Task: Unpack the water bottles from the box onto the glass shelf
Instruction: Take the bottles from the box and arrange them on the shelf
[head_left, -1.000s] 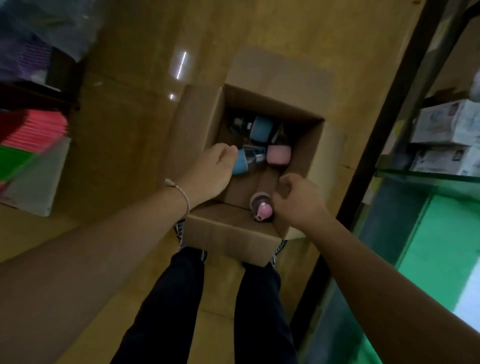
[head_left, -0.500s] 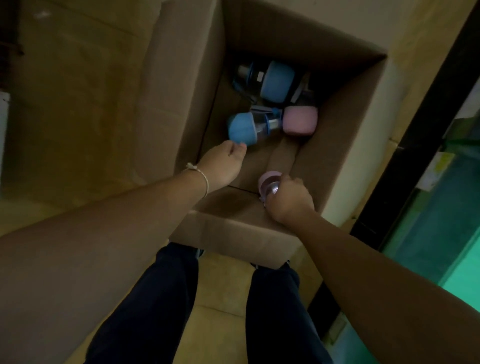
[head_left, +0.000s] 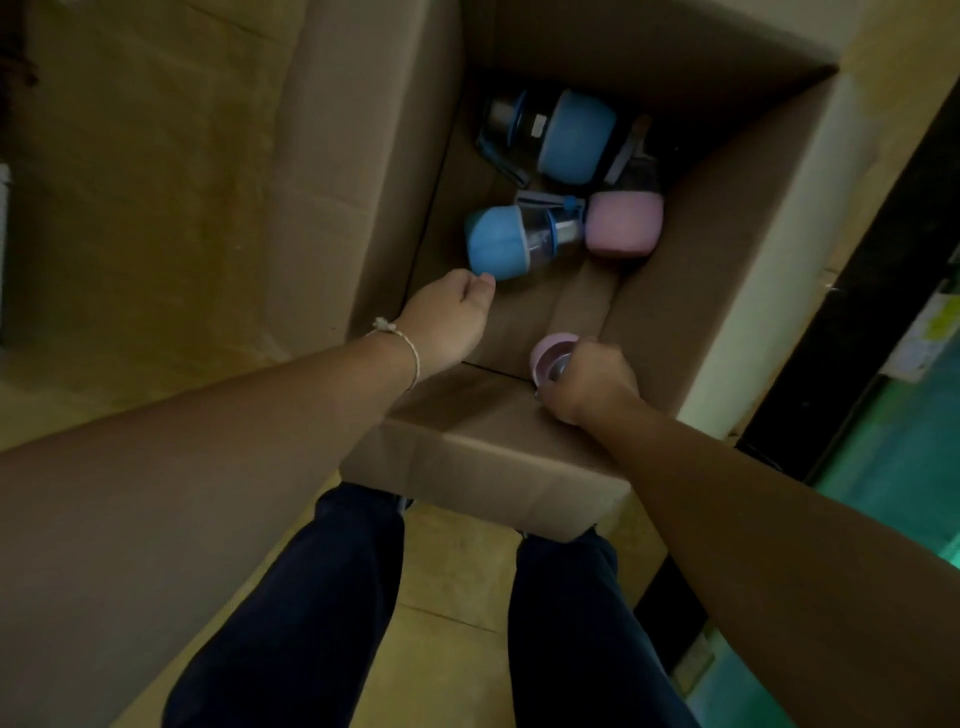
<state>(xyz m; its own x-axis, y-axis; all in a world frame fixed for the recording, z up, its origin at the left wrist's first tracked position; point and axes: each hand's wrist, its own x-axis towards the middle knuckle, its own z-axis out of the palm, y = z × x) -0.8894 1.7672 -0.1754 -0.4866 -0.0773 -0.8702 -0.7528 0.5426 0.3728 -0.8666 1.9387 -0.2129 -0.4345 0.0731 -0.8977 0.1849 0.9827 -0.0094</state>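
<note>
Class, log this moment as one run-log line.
left hand: at near blue bottle, grip unclear | right hand: grips near pink bottle | box also holds: far blue bottle, far pink bottle
</note>
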